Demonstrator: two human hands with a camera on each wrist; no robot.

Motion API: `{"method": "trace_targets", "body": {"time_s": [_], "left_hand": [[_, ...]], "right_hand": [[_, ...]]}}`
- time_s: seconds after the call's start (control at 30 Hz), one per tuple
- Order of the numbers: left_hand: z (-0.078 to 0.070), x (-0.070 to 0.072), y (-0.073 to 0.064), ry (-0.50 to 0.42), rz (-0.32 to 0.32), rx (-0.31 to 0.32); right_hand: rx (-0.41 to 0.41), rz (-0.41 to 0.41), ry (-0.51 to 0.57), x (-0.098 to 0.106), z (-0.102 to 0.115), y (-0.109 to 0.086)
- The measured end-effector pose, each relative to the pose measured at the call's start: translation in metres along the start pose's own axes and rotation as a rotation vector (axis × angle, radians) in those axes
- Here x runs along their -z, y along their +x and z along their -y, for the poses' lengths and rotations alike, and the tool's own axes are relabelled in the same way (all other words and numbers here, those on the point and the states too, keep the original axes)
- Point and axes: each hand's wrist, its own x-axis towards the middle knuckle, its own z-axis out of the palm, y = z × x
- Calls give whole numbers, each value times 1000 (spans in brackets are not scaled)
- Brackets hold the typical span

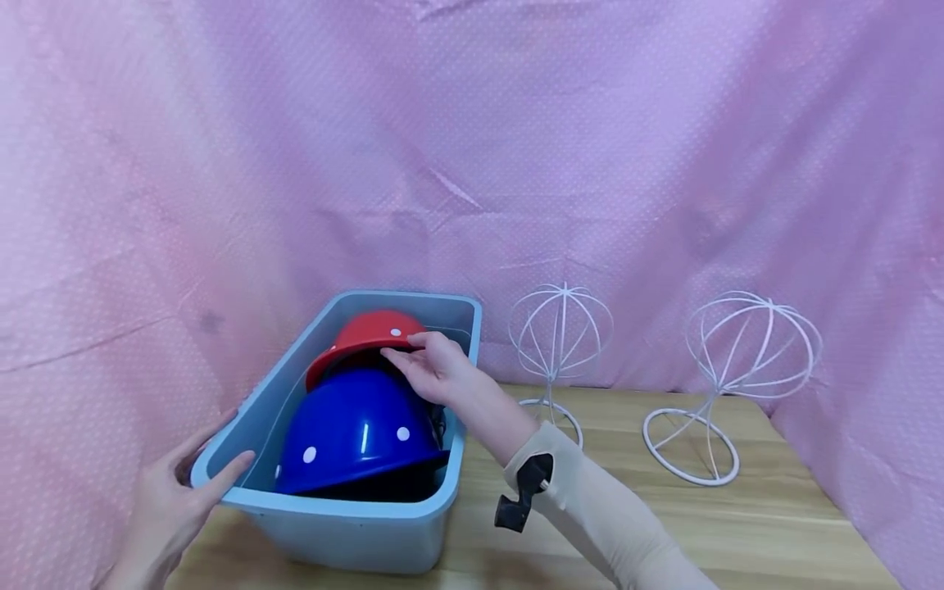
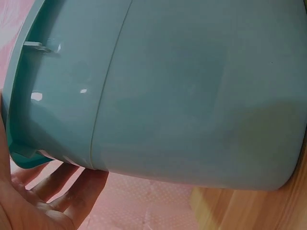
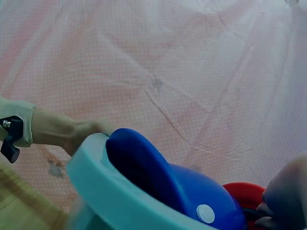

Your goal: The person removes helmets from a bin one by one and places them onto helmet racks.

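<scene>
A light blue plastic bin (image 1: 339,510) holds two hard hats dotted with white round spots. The blue hard hat (image 1: 354,426) lies at the near end, tilted, its brim toward the near right rim. Behind it sits the red hard hat (image 1: 376,329), partly covered by the blue one. My right hand (image 1: 438,369) reaches over the bin's right rim and pinches the red hat's brim between thumb and fingers. My left hand (image 1: 165,500) grips the bin's near left corner, thumb over the rim; in the left wrist view its fingers (image 2: 79,191) wrap beneath the lip.
Two white wire head-shaped stands, one nearer (image 1: 549,401) the bin and one farther right (image 1: 711,410), stand on the wooden table (image 1: 627,524). Pink dotted cloth (image 1: 590,147) hangs behind and at the sides. A small black camera (image 1: 525,492) is strapped to the right wrist.
</scene>
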Motion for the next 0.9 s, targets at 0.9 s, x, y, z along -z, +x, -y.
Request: {"method": "trace_targets", "body": {"time_s": [0.9], "left_hand": [[-4, -10, 4, -92, -59, -111]], "right_hand": [[36, -152, -28, -17, -13, 37]]}}
